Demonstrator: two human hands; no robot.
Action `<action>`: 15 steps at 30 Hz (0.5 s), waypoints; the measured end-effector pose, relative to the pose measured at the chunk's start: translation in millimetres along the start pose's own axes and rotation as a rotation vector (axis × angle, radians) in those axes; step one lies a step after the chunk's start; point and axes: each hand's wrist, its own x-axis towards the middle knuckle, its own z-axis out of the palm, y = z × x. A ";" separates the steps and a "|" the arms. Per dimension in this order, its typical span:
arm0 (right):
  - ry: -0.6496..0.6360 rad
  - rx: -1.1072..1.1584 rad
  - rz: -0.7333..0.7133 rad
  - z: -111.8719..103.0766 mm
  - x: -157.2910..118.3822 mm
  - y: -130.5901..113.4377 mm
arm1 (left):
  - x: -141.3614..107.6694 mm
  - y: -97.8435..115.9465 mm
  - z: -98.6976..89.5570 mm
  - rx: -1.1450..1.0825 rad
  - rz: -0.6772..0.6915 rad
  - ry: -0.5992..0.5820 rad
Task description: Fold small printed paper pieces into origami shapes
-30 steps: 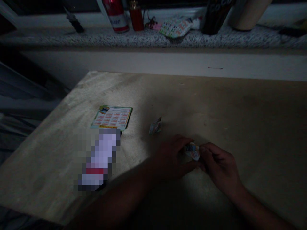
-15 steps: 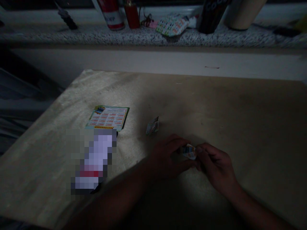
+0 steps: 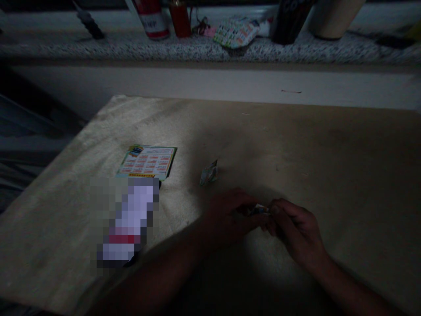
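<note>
Between my two hands is a small folded piece of printed paper [image 3: 261, 209], with white, blue and orange showing; much of it is hidden by my fingers. My left hand [image 3: 230, 215] is closed around its left side, thumb below and fingers above. At its right end, my right hand [image 3: 296, 226] pinches it between thumb and forefinger. Another small folded printed paper [image 3: 209, 173] stands on the table beyond my left hand. Further left lies a small pile of printed sheets [image 3: 148, 160], green-edged with rows of orange and dark text.
A pixelated, phone-like thing [image 3: 131, 219] lies in front of the sheets on the cloth-covered table [image 3: 184, 123]. Behind, the speckled windowsill [image 3: 197, 52] bears a red-and-white can [image 3: 153, 19], a red lighter-like object [image 3: 180, 19], a crumpled wrapper [image 3: 237, 35] and a dark cup [image 3: 291, 22].
The held paper shows less of its face now and looks flatter. My left thumb has moved up over it. The things on the table have stayed put.
</note>
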 end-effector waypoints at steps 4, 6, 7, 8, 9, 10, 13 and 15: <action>-0.041 0.008 -0.030 -2.1 -4.7 6.5 | -1.5 3.7 1.6 -0.066 -0.187 0.003; -0.059 -0.004 -0.047 -3.2 -6.7 8.2 | -2.4 5.2 2.1 -0.116 -0.264 0.016; -0.073 -0.018 -0.060 -3.4 -7.4 8.2 | -2.7 5.8 2.3 -0.140 -0.299 0.027; -0.088 -0.042 -0.079 -3.5 -7.8 7.8 | -3.0 6.2 2.3 -0.161 -0.335 0.038; -0.102 -0.075 -0.097 -3.4 -8.0 6.8 | -3.2 6.6 2.2 -0.185 -0.371 0.047; -0.116 -0.111 -0.112 -3.1 -8.0 5.6 | -3.3 6.9 2.0 -0.218 -0.405 0.046; -0.126 -0.161 -0.125 -2.7 -8.4 1.7 | -3.0 7.2 0.3 -0.331 -0.466 -0.016; -0.107 -0.135 -0.121 -3.1 -9.1 0.5 | -2.6 7.3 -1.2 -0.341 -0.441 -0.085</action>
